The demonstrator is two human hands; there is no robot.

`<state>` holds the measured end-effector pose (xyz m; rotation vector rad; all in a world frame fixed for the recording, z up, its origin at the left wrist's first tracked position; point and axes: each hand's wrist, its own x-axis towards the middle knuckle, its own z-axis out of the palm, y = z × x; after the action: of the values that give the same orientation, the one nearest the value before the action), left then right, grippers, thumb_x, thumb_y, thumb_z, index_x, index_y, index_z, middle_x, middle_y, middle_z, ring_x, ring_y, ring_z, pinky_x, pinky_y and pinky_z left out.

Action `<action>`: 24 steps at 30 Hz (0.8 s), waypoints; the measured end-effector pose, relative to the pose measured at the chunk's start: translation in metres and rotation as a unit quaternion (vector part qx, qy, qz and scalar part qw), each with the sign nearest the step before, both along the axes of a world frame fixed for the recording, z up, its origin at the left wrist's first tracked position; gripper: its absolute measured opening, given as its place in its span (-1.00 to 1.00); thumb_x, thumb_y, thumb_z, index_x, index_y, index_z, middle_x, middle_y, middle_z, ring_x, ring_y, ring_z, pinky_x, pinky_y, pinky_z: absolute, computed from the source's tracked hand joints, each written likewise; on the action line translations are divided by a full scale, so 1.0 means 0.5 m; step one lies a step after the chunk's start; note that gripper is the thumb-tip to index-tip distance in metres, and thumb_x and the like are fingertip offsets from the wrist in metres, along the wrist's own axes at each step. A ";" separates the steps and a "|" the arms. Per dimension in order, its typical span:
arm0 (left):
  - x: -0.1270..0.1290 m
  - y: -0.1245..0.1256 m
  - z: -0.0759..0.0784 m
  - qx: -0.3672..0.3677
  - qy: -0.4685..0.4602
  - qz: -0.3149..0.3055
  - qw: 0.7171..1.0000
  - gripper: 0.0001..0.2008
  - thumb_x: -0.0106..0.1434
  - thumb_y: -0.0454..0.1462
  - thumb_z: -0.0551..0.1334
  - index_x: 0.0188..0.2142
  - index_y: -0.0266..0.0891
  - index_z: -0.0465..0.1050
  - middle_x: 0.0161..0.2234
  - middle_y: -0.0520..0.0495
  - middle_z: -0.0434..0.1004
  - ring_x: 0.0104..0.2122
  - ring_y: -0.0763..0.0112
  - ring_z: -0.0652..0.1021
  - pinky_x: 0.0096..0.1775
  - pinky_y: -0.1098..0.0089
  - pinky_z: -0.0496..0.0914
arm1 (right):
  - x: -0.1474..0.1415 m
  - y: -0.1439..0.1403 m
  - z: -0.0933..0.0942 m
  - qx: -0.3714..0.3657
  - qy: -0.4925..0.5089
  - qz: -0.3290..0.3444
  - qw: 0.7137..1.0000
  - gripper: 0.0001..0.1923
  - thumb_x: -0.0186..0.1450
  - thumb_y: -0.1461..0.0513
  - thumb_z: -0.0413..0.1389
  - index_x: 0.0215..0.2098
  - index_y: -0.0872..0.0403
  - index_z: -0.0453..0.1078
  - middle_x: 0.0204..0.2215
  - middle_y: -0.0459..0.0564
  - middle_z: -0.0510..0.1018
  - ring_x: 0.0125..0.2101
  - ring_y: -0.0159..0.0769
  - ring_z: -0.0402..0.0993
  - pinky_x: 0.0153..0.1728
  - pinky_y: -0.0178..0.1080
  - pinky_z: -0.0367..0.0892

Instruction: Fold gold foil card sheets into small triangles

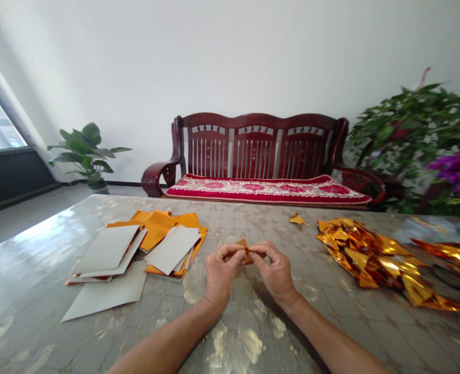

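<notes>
In the middle of the table, my left hand and my right hand pinch a small folded piece of gold paper between thumbs and fingertips. My fingers hide much of it. To the left lie stacks of paper sheets, some with the pale side up and others with the orange-gold side up. On the right is a heap of shiny folded gold paper pieces. One small folded gold piece rests apart, beyond my right hand.
A patterned cover lies over the table. At the right edge are a dark-handled object and clear plastic. Behind the table stands a red wooden bench, between a potted plant and leafy greenery with purple flowers.
</notes>
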<state>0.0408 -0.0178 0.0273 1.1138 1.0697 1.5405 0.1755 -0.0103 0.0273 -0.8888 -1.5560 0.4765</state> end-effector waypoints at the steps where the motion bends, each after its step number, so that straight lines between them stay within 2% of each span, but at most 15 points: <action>1: 0.000 -0.001 0.001 0.000 0.005 0.002 1.000 -0.86 0.05 -0.24 0.34 -0.41 -0.29 0.58 -0.48 -0.04 0.60 -0.45 0.37 0.57 -0.34 0.41 0.48 | 0.000 0.000 -0.001 0.002 -0.003 0.003 1.000 -0.92 0.26 0.26 0.17 -0.36 0.00 0.53 -0.44 -0.08 0.52 -0.40 -0.33 0.44 -0.35 -0.31 0.35; 5: 0.000 -0.002 0.006 -0.001 0.007 0.009 1.000 -0.89 0.03 -0.26 0.33 -0.45 -0.28 0.58 -0.54 0.01 0.55 -0.50 0.44 0.52 -0.38 0.47 0.42 | 0.002 0.001 -0.002 0.013 -0.018 0.011 1.000 -0.91 0.28 0.25 0.17 -0.36 -0.01 0.53 -0.43 -0.08 0.53 -0.37 -0.31 0.45 -0.33 -0.29 0.36; 12: 0.004 0.002 0.001 -0.022 -0.047 0.004 0.999 -0.88 -0.04 -0.28 0.37 -0.48 -0.29 0.55 -0.56 0.03 0.54 -0.51 0.48 0.50 -0.40 0.49 0.39 | 0.002 0.007 -0.006 0.017 -0.029 0.020 0.999 -0.89 0.28 0.26 0.16 -0.36 -0.02 0.53 -0.42 -0.07 0.52 -0.34 -0.29 0.46 -0.28 -0.26 0.37; 24: 0.005 0.010 -0.017 -0.079 -0.170 -0.006 0.982 -0.67 -0.16 -0.24 0.49 -0.39 -0.31 0.53 -0.47 0.00 0.58 -0.45 0.46 0.56 -0.30 0.44 0.47 | 0.001 0.024 -0.033 0.001 -0.087 -0.001 0.996 -0.93 0.26 0.23 0.19 -0.34 -0.02 0.54 -0.37 -0.05 0.53 -0.27 -0.23 0.44 -0.19 -0.19 0.34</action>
<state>0.0432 -0.0129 0.0189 0.7151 0.9292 1.5395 0.1763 0.0018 0.0109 -0.9509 -1.7128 0.4051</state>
